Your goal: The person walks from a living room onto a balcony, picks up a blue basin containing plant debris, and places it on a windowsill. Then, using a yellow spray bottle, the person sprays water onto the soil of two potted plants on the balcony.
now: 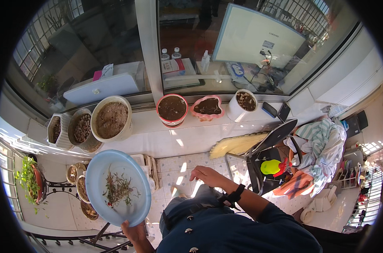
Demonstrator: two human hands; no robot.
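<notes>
My left hand (134, 232) grips the near rim of a light blue plastic basin (136, 208), tilted so that its inside shows. Inside the basin lies a loose heap of plant trimmings (119, 189), green and dry brown, with a small red bit at the near side. My right hand (207, 176) hangs in front of my body over the tiled floor, holding nothing, its fingers loosely bent. A black strap circles the right wrist.
Soil-filled pots, including a red-rimmed pot (172, 107), a pink pot (207, 106) and a white pot (245, 101), line the ledge (191, 132) below the window. A black chair (261, 151) and piled cloths (324, 148) stand right. A leafy potted plant (28, 177) is left.
</notes>
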